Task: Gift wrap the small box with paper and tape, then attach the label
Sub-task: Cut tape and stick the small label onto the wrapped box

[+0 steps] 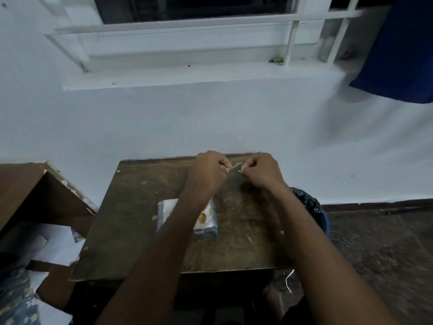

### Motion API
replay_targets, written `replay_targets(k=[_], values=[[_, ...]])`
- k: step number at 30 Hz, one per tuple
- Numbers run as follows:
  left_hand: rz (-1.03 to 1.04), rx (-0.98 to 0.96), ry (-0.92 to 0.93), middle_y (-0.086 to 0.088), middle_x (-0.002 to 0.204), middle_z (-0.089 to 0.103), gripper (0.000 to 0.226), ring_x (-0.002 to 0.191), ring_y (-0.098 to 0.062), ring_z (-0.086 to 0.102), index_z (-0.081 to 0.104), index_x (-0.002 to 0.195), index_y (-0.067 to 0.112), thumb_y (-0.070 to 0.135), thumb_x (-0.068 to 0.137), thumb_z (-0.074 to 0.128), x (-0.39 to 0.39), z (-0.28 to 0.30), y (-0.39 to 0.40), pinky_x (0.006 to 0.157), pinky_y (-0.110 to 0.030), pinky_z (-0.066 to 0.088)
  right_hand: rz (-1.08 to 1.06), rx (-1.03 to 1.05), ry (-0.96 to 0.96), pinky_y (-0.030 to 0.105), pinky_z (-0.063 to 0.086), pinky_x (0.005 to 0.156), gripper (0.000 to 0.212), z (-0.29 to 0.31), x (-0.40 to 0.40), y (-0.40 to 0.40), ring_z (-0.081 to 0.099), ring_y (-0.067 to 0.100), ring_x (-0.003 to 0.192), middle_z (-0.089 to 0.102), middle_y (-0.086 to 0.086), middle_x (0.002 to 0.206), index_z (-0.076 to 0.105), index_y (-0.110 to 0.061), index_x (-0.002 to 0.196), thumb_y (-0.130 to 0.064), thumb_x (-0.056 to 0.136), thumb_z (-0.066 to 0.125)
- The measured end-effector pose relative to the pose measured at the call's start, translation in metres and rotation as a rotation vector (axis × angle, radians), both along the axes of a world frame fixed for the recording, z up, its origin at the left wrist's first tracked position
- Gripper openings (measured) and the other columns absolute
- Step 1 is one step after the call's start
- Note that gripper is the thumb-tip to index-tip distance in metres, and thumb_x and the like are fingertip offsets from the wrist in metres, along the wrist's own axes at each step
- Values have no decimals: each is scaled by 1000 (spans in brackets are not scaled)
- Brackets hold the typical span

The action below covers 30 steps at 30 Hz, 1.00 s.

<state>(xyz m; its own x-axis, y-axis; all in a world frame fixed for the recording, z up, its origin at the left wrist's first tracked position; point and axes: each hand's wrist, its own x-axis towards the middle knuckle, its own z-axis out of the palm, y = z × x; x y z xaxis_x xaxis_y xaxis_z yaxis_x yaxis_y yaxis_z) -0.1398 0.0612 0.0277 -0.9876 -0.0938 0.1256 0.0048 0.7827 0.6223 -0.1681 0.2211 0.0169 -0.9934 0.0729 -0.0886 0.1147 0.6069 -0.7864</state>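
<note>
The small box (206,221), wrapped in pale patterned paper with orange spots, lies on the worn brown table (131,219), partly hidden under my left forearm. Above the table's far edge, my left hand (208,171) and my right hand (262,171) are held close together. Both have curled fingers and pinch the two ends of a short clear strip of tape (235,167) stretched between them. The hands are raised well beyond the box, not touching it.
A bin with a black liner (309,205) stands at the table's right edge. A brown cardboard box (35,193) and white and patterned paper (21,296) sit to the left. A white wall and window sill rise behind; blue cloth (403,55) hangs at the top right.
</note>
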Motion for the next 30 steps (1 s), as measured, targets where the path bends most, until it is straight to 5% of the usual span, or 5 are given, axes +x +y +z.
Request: replay_targets(k=[3, 7, 13, 22, 30], values=[[-10, -3, 34, 12, 90, 77, 21, 85, -12, 71, 81, 97, 28, 11, 89, 72, -1, 3, 39, 80, -34, 61, -112, -59, 31, 25, 55, 63, 17, 7, 0, 36, 71, 15, 78, 74, -3, 76, 77, -11, 73, -1, 82, 67], [-7, 1, 29, 9, 98, 79, 24, 90, -16, 72, 81, 97, 30, 11, 90, 68, -7, 1, 85, 82, -36, 61, -261, -76, 50, 31, 61, 61, 23, 10, 1, 85, 75, 22, 62, 71, 0, 58, 74, -12, 64, 4, 79, 72], [-70, 113, -19, 5, 96, 80, 31, 84, -16, 73, 82, 91, 23, 2, 92, 61, -21, -14, 139, 74, -37, 63, -392, 5, 57, 41, 65, 75, 29, -2, 0, 124, 75, 26, 70, 74, 4, 67, 74, -14, 62, 10, 77, 64], [-61, 256, -23, -4, 100, 81, 30, 91, -20, 76, 83, 102, 15, -4, 91, 63, -36, -42, 178, 84, -39, 65, -458, -91, 27, 44, 65, 75, 19, -16, -1, 146, 75, 25, 67, 75, 6, 67, 76, -11, 70, 7, 76, 74], [-119, 269, 18, 5, 91, 80, 30, 82, -10, 75, 84, 99, 21, 1, 92, 63, -31, -40, 183, 76, -35, 65, -563, -146, 28, 27, 47, 59, 25, -17, -6, 154, 68, 21, 71, 77, 0, 78, 76, -20, 72, 1, 82, 67]])
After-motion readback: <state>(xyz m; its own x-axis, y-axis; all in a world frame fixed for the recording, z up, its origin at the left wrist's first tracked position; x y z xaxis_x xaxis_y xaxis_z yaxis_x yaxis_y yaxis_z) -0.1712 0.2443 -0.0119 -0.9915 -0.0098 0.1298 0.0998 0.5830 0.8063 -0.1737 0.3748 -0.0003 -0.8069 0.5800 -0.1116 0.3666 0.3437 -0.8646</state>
